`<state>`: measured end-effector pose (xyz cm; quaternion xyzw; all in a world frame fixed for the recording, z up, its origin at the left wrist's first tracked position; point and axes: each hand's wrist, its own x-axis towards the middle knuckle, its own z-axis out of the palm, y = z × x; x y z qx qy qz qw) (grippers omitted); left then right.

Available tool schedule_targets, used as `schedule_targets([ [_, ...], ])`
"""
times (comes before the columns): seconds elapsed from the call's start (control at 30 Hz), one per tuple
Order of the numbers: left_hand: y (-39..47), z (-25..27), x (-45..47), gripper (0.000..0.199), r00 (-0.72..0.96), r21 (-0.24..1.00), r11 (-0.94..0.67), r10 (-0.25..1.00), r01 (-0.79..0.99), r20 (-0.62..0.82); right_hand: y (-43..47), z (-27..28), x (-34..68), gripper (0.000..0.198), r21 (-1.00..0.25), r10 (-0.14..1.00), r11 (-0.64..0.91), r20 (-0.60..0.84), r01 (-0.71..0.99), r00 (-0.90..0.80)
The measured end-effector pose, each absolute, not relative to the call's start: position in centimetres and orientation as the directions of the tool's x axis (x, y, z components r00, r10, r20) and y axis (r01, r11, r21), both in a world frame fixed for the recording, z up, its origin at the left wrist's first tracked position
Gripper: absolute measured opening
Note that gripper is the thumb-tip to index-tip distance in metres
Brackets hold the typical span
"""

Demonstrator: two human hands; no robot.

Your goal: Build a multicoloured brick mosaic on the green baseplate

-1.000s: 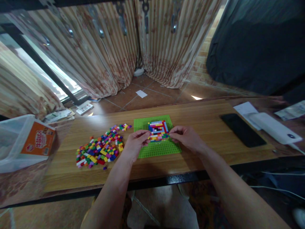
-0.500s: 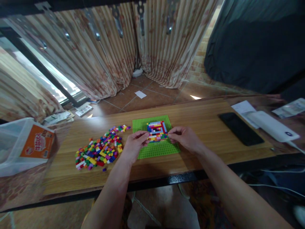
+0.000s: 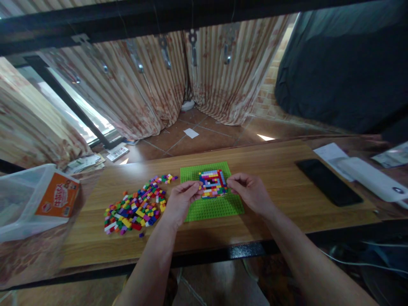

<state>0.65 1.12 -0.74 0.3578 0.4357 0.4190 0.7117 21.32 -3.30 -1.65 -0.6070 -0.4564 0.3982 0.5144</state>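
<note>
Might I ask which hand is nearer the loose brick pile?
Left. The left hand is just right of the brick pile; the right hand is farther, past the brick build.

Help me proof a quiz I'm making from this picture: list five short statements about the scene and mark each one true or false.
1. The build is between the left hand and the right hand. True.
2. The baseplate is green. True.
3. The right hand lies flat with its fingers spread wide. False: its fingers are curled, with the fingertips by the build's right edge.
4. The loose bricks lie on the left hand's side of the baseplate. True.
5. The loose bricks are all one colour. False: they are mixed, with yellow, red, purple and green among them.
</note>
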Motion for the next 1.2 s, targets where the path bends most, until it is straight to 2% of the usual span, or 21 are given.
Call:
schedule_targets([
  [0.27,0.6,-0.5,0.8,0.032,0.34,0.864,0.39,0.898,-0.319,-0.28,-4.2,-1.4,18.9,0.015,-0.882,0.946,0.185,0.279,0.434,0.165],
  [0.5,0.4,-0.8,1.0,0.034,0.415,0.889,0.363,0.881,-0.279,-0.229,-4.2,-0.8,17.5,0.019,-0.791,0.903,0.385,0.429,0.476,-0.018],
  [0.8,0.2,-1.0,1.1,0.036,0.421,0.924,0.313,0.885,-0.22,-0.2,-4.3,-1.4,17.3,0.016,-0.668,0.877,0.417,0.474,0.616,-0.079],
  [0.97,0.3,-0.9,1.2,0.036,0.424,0.948,0.27,0.889,-0.172,-0.176,-4.4,-1.3,17.5,0.017,-0.638,0.869,0.442,0.48,0.63,-0.123],
  [1.1,1.2,-2.0,1.0,0.035,0.278,0.989,0.123,0.956,-0.085,-0.095,-3.9,-1.4,18.4,0.017,-0.63,0.862,0.402,0.506,0.665,-0.042],
  [1.2,1.8,-3.1,1.0,0.044,0.139,0.99,-0.008,0.99,0.144,-0.012,-3.4,-1.6,19.5,0.019,-0.629,0.858,0.348,0.512,0.695,0.034],
])
